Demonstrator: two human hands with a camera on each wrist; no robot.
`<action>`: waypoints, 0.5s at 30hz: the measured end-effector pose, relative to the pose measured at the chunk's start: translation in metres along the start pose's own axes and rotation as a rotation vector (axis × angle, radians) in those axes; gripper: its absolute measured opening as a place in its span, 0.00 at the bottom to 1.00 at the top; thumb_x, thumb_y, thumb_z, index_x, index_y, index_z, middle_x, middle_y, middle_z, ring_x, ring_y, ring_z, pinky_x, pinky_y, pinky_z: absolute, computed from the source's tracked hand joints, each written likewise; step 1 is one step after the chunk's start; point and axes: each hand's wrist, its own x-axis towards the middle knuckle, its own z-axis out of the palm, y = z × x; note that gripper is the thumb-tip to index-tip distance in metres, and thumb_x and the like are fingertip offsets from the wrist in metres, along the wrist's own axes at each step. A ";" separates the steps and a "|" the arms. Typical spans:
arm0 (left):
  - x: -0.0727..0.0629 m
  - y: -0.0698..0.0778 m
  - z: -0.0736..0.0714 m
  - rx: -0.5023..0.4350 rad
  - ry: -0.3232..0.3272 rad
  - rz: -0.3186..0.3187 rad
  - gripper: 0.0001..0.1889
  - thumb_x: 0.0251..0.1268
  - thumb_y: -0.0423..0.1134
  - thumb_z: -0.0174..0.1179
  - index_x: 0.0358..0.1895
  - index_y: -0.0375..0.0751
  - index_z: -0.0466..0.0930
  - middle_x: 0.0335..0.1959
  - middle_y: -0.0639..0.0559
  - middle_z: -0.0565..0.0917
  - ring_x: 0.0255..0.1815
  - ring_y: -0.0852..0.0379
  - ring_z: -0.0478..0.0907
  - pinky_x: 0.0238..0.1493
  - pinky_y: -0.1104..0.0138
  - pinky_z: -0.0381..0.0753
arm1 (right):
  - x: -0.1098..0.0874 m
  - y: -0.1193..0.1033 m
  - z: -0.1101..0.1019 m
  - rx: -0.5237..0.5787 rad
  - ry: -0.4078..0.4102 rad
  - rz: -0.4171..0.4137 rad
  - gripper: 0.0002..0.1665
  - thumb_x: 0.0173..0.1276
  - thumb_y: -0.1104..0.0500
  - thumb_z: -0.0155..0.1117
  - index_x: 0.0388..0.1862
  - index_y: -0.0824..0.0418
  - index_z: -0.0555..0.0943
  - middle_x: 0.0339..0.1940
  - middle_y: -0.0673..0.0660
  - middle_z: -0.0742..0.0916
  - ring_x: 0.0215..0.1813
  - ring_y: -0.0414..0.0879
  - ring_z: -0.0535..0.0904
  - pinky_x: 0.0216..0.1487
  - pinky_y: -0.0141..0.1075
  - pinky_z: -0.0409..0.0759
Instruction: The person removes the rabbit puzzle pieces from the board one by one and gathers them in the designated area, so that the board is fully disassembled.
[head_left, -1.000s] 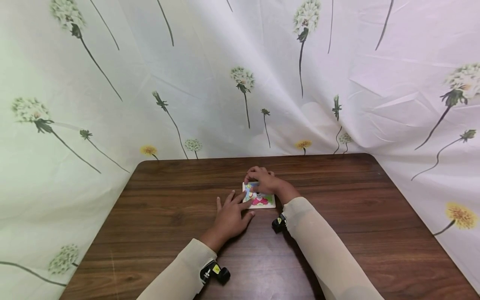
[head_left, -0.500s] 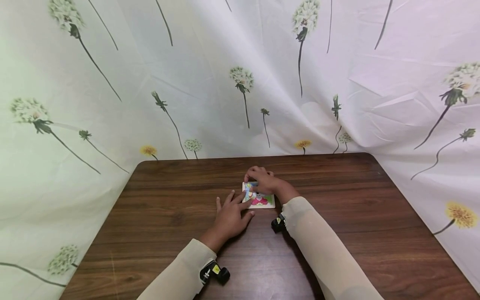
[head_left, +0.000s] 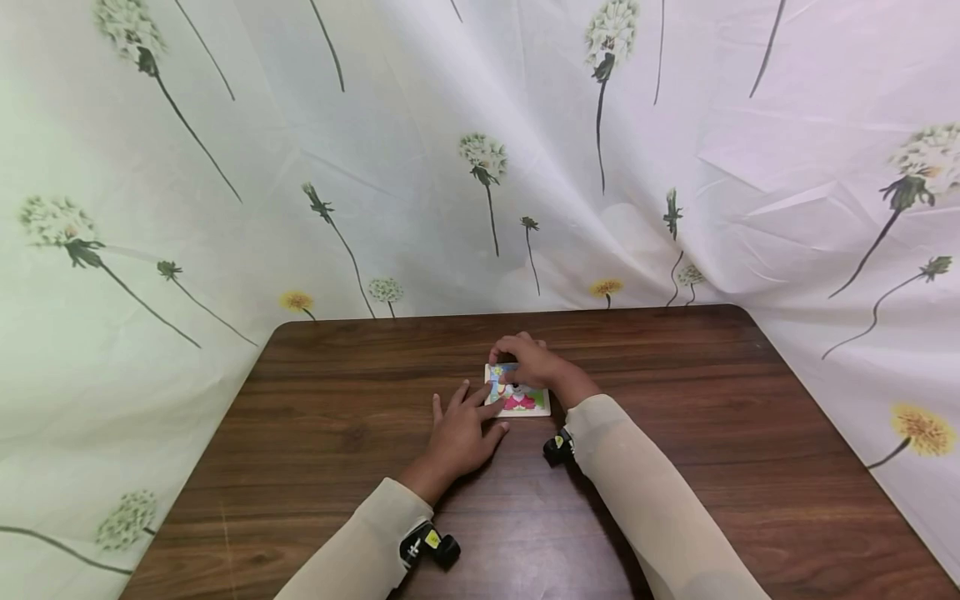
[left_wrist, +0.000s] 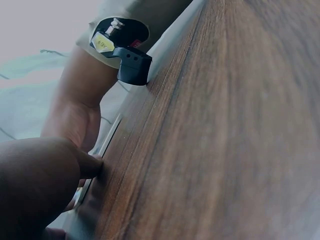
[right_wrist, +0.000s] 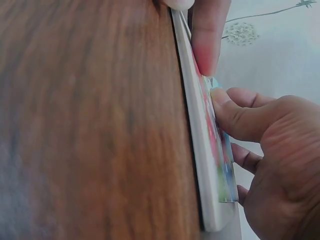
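A small picture puzzle (head_left: 525,403) in a pale frame lies flat on the table, showing a cartoon figure in pink on blue and green. My left hand (head_left: 459,435) has its fingers spread, with index and middle fingertips on the puzzle's left side. From the far side my right hand (head_left: 531,364) arches over the puzzle, curled at its top edge. In the right wrist view, the right thumb (right_wrist: 227,107) presses the picture while the other fingers curl behind its far edge, gripping it. Part of the picture is hidden under the right hand.
The dark wooden table (head_left: 337,417) has rounded far corners. Behind it and at both sides hangs a white cloth (head_left: 420,208) printed with dandelions. Each cuff carries a small black camera, one on the left wrist (head_left: 431,546) and one on the right wrist (head_left: 557,448).
Both hands and the puzzle keep nearly the same place. The right hand's fingers have shifted only slightly at the puzzle's top edge.
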 end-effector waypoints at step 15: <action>0.000 0.002 -0.003 -0.007 -0.012 -0.007 0.24 0.81 0.55 0.64 0.74 0.56 0.83 0.85 0.51 0.71 0.90 0.33 0.58 0.79 0.18 0.44 | 0.002 0.002 0.002 0.035 0.035 -0.007 0.12 0.75 0.62 0.75 0.52 0.51 0.83 0.53 0.52 0.88 0.66 0.53 0.77 0.83 0.71 0.52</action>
